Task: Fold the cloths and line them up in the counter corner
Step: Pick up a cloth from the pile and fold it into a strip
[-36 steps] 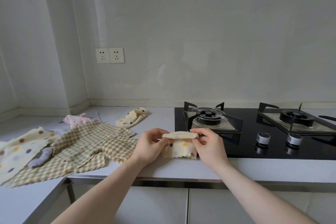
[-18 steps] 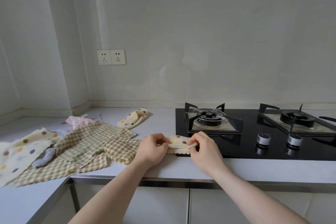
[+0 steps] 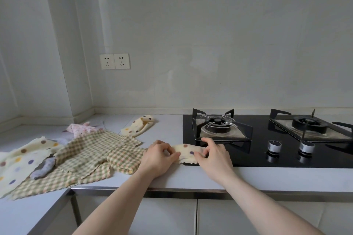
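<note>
Far left of the counter (image 3: 172, 179): a cream polka-dot cloth (image 3: 21, 160) lies spread flat, its right edge tucked under a grey cloth (image 3: 43, 168) that is bunched up. Next right, a green-checked cloth (image 3: 86, 156) lies spread, partly doubled over on its right end, just beside your left wrist. Behind it, toward the corner, a pink patterned cloth (image 3: 82, 129) sits crumpled. Further right and back, a second cream dotted cloth (image 3: 138, 126) lies loosely rolled, apart from the rest.

Wall above: a double socket (image 3: 114, 61).

Your left hand (image 3: 156, 156) rests on the counter with fingers curled, thumb and fingertips pinching the left end of the small folded dotted cloth (image 3: 186, 153). That cloth lies low on the counter at the front left corner of the hob (image 3: 267, 145), its right part overlapping the black glass. Two dots show on its top face.

Your right hand (image 3: 214, 155) pinches the cloth's right end, fingers bent over the fold, thumb underneath not clearly seen.

Right of the hands: the left burner (image 3: 217, 126) and the right burner (image 3: 309, 125) with their pan supports, and two silver knobs (image 3: 274, 145) along the front of the glass.
</note>
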Demonstrator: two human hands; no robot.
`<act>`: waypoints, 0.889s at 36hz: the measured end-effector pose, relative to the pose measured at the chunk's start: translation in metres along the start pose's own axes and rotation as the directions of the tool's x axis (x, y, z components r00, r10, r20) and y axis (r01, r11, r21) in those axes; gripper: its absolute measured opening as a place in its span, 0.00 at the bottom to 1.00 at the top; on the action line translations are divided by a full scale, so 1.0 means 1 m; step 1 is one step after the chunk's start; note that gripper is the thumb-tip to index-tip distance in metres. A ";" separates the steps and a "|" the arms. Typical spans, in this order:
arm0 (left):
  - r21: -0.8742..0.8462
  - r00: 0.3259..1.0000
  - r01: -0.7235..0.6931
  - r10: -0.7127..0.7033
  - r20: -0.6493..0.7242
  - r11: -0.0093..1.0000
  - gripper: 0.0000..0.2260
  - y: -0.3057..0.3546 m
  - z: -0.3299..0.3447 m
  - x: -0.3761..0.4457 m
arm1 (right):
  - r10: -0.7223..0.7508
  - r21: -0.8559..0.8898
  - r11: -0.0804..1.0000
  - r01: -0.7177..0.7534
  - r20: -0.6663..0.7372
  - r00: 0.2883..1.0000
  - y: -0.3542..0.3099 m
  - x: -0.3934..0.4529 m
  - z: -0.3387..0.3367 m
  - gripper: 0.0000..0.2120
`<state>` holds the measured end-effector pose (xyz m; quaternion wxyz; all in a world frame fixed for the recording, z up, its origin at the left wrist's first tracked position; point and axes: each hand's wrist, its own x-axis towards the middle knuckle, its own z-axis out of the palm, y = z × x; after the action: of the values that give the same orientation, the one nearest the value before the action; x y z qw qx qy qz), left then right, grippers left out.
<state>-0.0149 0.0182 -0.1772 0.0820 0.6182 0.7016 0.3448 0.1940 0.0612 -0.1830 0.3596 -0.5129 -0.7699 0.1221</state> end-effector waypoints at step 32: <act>-0.373 0.978 0.035 0.044 0.203 0.927 0.06 0.002 -0.012 -0.003 | 0.026 0.193 0.980 -0.048 0.113 0.993 -0.002 -0.005 -0.011 0.04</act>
<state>-0.0197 0.0110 -0.1678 0.2706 0.6254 0.6090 0.4059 0.2008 0.0539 -0.1763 0.3631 -0.4820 -0.7630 0.2317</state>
